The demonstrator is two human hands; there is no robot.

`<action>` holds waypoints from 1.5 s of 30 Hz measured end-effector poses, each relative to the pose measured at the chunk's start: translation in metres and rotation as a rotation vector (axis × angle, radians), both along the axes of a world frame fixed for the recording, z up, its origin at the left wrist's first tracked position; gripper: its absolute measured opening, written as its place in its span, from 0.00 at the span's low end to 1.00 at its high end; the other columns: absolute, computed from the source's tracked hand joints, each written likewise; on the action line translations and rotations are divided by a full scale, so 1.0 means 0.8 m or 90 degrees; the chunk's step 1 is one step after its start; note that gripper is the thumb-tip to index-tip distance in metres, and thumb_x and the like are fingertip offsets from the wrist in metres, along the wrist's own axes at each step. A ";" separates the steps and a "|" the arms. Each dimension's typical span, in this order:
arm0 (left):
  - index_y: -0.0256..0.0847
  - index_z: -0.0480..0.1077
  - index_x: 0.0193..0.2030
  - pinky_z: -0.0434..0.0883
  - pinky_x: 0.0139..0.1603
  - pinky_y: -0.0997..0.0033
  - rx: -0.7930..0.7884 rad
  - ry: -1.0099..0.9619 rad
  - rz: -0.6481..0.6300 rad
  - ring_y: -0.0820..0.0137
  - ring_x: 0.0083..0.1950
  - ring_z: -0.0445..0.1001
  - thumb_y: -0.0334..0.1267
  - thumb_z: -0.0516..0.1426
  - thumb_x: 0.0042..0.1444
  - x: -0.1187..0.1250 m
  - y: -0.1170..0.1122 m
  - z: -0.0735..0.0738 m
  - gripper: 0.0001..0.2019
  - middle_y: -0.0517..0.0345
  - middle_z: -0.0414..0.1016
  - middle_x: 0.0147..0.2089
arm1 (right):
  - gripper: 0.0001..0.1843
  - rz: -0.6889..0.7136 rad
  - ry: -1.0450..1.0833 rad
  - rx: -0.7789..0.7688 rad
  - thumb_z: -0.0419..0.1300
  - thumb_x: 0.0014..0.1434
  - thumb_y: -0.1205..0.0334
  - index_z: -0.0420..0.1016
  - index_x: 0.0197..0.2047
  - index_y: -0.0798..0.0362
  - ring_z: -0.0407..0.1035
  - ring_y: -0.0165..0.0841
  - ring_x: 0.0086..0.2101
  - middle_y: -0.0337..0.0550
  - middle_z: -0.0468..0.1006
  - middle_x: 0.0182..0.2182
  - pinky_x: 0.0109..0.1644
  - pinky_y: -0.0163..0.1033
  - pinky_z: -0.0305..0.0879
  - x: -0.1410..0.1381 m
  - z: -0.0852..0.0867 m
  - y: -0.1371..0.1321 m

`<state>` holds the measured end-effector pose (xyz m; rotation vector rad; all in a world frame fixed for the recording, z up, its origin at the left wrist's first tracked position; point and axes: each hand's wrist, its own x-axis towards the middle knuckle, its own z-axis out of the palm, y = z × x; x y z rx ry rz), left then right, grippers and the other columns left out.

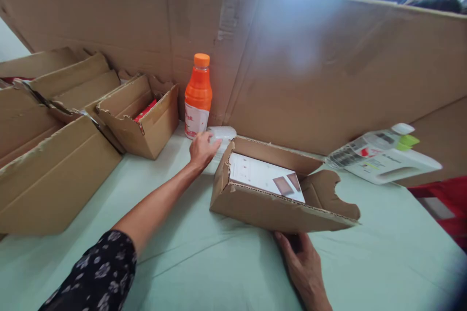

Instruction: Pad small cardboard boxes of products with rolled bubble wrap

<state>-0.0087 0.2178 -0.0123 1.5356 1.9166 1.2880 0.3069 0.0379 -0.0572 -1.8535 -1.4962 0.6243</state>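
My left hand (202, 150) reaches forward and closes its fingers on a small white object (221, 134) lying at the foot of an orange juice bottle (198, 95). Just right of it sits an open cardboard box (270, 209) with a white printed card (264, 175) inside. My right hand (302, 262) grips the near edge of that box from below, fingers partly hidden under the cardboard. Everything rests on a pale green tabletop (204, 257).
Several open and flattened cardboard boxes (54, 165) fill the left side, one (144, 116) holding something red. A tall cardboard wall (310, 68) stands behind. White plastic packets with labels (383, 158) lie at the right, next to red fabric (448, 204).
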 end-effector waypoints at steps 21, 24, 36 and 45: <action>0.52 0.77 0.47 0.48 0.72 0.32 0.122 0.504 -0.196 0.54 0.67 0.69 0.22 0.51 0.54 -0.157 -0.388 -0.050 0.23 0.58 0.79 0.57 | 0.25 0.041 0.014 0.028 0.60 0.52 0.39 0.72 0.41 0.51 0.78 0.45 0.34 0.49 0.84 0.33 0.38 0.46 0.72 -0.010 0.005 0.001; 0.50 0.77 0.46 0.58 0.69 0.38 0.146 0.416 -0.124 0.57 0.60 0.74 0.23 0.52 0.54 -0.140 -0.384 -0.023 0.21 0.56 0.80 0.54 | 0.25 0.035 0.007 0.035 0.60 0.51 0.38 0.71 0.40 0.51 0.78 0.45 0.32 0.49 0.84 0.31 0.36 0.46 0.71 -0.013 0.004 0.002; 0.40 0.57 0.70 0.71 0.61 0.51 0.040 -0.103 -0.210 0.57 0.60 0.71 0.37 0.59 0.54 0.017 -0.214 -0.022 0.36 0.43 0.69 0.63 | 0.23 0.077 -0.074 -0.003 0.58 0.49 0.40 0.72 0.38 0.51 0.75 0.44 0.32 0.49 0.82 0.33 0.38 0.47 0.70 -0.030 0.032 0.030; 0.40 0.62 0.67 0.74 0.53 0.59 -0.016 -0.092 -0.155 0.62 0.55 0.75 0.35 0.57 0.55 -0.040 -0.173 -0.005 0.30 0.47 0.76 0.57 | 0.26 0.129 -0.053 0.040 0.54 0.55 0.49 0.74 0.50 0.57 0.75 0.44 0.41 0.55 0.81 0.43 0.48 0.49 0.70 -0.069 0.015 0.078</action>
